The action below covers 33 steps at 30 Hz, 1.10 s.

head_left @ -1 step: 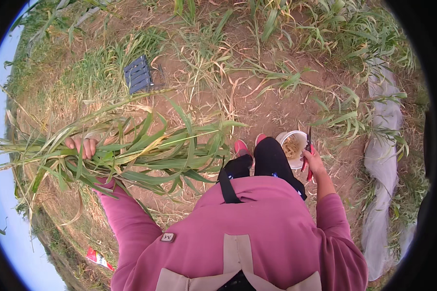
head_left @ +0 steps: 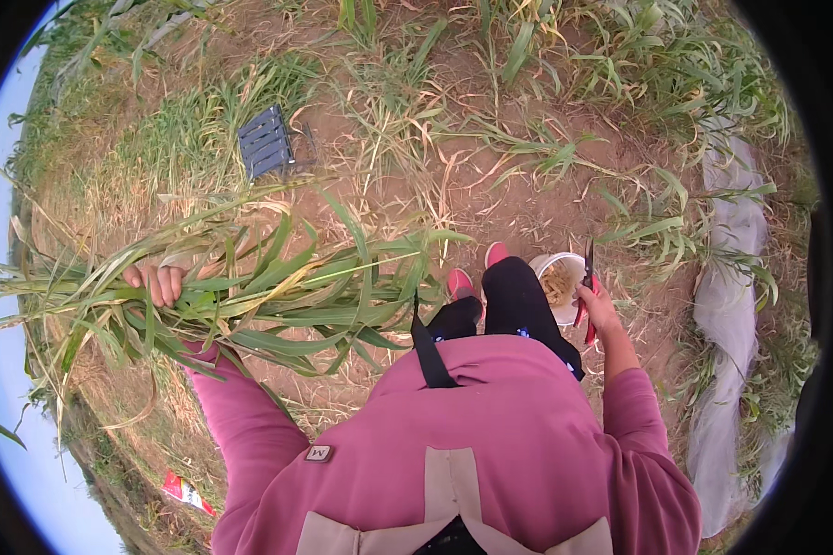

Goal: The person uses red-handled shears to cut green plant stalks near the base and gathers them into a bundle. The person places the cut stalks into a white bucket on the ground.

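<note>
My left hand (head_left: 155,281) is closed round a large bunch of long green and yellowing leafy stalks (head_left: 287,291), held out to the left; the leaves hide part of the fingers. In my right hand (head_left: 598,302) are red-handled pruning shears (head_left: 589,273), held upright, blade up. Behind them, low by my right leg, a white bucket (head_left: 544,264) contains pale tan pieces (head_left: 557,282) that I cannot make out clearly.
A dark slatted folding stool (head_left: 264,141) stands ahead-left on dirt. Cut leaves and growing plants (head_left: 657,65) surround it. Translucent white sheeting (head_left: 727,305) runs along the right. A red-and-white packet (head_left: 187,492) lies lower left. My pink shoes (head_left: 459,282) are below me.
</note>
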Available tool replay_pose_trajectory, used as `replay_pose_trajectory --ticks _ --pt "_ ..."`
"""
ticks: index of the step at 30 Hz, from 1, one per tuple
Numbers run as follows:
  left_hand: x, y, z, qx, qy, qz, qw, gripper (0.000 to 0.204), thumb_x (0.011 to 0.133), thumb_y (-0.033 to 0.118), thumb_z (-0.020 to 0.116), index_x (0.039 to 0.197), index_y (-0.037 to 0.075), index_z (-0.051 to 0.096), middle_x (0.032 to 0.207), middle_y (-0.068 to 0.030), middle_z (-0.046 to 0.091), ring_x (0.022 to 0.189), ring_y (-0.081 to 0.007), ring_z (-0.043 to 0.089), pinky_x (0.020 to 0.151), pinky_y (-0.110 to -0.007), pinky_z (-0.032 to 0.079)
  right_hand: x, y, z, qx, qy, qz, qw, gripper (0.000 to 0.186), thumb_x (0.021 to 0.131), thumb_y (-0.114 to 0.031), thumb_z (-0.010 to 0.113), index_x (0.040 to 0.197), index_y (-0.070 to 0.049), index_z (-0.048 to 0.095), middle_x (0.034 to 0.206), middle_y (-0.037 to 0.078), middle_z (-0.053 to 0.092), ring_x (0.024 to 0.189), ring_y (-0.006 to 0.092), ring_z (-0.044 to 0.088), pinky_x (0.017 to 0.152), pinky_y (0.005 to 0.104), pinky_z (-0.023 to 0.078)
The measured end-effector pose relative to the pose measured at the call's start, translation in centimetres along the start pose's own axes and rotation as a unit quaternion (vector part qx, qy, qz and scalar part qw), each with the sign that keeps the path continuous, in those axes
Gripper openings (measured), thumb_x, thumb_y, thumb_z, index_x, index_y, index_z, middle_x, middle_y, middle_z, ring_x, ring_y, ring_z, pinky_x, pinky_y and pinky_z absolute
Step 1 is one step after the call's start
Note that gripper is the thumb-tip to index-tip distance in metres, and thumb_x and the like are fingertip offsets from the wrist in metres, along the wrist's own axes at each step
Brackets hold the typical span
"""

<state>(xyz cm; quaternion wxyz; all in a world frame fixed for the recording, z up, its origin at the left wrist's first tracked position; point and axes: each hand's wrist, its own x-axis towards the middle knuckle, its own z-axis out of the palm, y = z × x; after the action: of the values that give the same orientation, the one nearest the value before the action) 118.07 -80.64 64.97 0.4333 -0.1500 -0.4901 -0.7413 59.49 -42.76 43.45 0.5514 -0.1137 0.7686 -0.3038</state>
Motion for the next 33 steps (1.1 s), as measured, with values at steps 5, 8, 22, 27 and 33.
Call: replay_pose_trajectory --ticks 5,8,22,27,33 --pt "2.5 0.1 -0.3 0.053 0.053 0.037 0.996 0.021 0.09 0.013 0.052 0.105 0.002 0.045 0.066 -0.0065 0.053 0.052 -0.0159 0.051 0.055 -0.028 0.042 2.7 -3.7 1.8 -0.032 -0.001 0.009 0.999 0.031 0.084 -0.028 0.058 0.102 -0.003 0.055 0.078 0.003 0.056 0.073 0.0137 0.053 0.072 0.0288 0.044" --pt "2.7 0.9 -4.1 0.017 -0.028 0.028 0.999 0.022 0.094 0.015 0.041 0.11 0.0 0.044 0.068 -0.0094 0.055 0.053 -0.0184 0.052 0.054 -0.029 0.041 4.9 -6.4 3.9 -0.074 -0.016 0.033 0.997 0.033 0.084 -0.028 0.059 0.105 -0.003 0.055 0.079 0.004 0.057 0.073 0.0147 0.053 0.073 0.0294 0.044" --pt "-8.4 9.9 -31.7 0.792 0.292 -0.287 0.453 0.043 0.091 0.042 0.05 0.112 0.005 0.054 0.087 -0.012 0.058 0.073 -0.0215 0.055 0.063 -0.033 0.043 14.2 -18.3 8.2 -0.196 0.016 0.066 0.978 0.045 0.08 -0.033 0.06 0.112 -0.002 0.053 0.087 0.009 0.06 0.078 0.0197 0.057 0.074 0.0326 0.046" --pt "-3.6 2.2 -36.2 0.718 0.098 -0.579 0.373 0.043 0.084 0.031 0.059 0.119 0.006 0.053 0.108 -0.0196 0.059 0.095 -0.0303 0.058 0.079 -0.04 0.047 13.6 -22.1 13.4 -0.117 0.092 0.067 0.986 0.037 0.081 -0.029 0.06 0.104 -0.002 0.052 0.079 0.007 0.057 0.068 0.0169 0.055 0.065 0.0324 0.045" --pt "10.8 -4.7 -38.5 0.589 -0.125 -0.722 0.341 0.047 0.08 0.027 0.06 0.122 0.009 0.052 0.113 -0.0237 0.058 0.104 -0.0371 0.056 0.088 -0.044 0.045 13.4 -18.5 22.2 -0.029 0.138 0.081 0.987 0.034 0.082 -0.026 0.06 0.103 -0.001 0.053 0.076 0.005 0.056 0.066 0.0159 0.053 0.063 0.0314 0.044"
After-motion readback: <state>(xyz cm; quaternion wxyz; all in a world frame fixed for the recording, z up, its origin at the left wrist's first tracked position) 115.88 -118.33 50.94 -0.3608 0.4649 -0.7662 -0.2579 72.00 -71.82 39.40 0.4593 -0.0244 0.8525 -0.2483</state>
